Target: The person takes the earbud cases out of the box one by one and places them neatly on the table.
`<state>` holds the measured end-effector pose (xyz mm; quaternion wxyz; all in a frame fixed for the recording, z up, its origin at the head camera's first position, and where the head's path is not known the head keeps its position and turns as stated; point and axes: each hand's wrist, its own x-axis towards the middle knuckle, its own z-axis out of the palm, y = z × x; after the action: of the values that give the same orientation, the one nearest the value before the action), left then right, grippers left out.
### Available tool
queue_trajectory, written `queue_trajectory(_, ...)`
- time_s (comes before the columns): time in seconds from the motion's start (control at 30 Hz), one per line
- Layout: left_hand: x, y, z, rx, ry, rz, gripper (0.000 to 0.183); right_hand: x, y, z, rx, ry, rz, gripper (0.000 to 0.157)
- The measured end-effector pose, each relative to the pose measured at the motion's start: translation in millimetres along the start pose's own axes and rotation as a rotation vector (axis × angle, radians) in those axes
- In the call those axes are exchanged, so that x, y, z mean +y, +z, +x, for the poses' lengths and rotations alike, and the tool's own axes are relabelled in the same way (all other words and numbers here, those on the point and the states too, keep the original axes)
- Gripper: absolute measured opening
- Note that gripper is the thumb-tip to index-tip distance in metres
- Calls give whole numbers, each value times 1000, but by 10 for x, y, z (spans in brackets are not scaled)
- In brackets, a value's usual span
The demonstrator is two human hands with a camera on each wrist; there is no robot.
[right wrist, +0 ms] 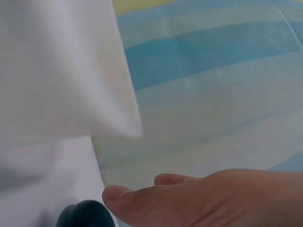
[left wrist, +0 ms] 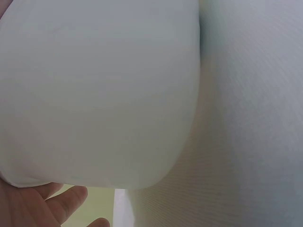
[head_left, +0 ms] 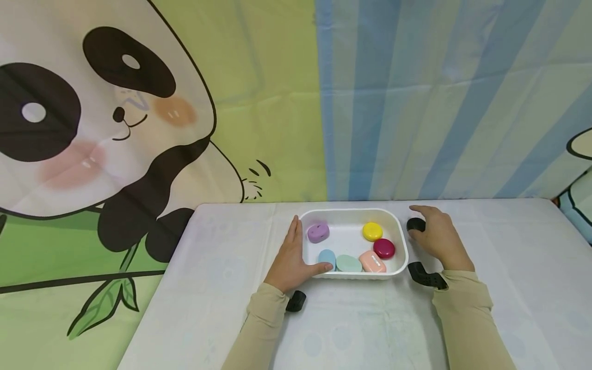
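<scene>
A white tray stands at the back of the table with small rounded cases inside: purple, yellow, crimson, pink, mint and light blue. My left hand rests along the tray's left side, fingers straight, thumb across the near rim. The tray's outer wall fills much of the left wrist view. Right of the tray, my right hand is spread round a black rounded case. Its thumb is beside the case; contact is unclear.
A pale cloth covers the table. Behind it hangs a printed curtain with a panda and blue stripes, close to the table's back edge. Black wrist camera mounts sit at both wrists.
</scene>
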<state>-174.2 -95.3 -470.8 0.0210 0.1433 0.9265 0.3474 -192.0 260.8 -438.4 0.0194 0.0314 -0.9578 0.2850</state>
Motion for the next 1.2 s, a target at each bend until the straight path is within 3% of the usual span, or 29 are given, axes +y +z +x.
queue_trajectory(0.53,-12,-11,3,2,14,-6,136,-533,10,-90,89,-95,17,54)
queue_trajectory(0.8,-26,6,-1,0,10,-5,136,-752,145,-127,44,-180,7,55)
queue_trajectory(1.2,-49,30,11,15,18,-1,137,-868,288,-152,-29,-285,62,60)
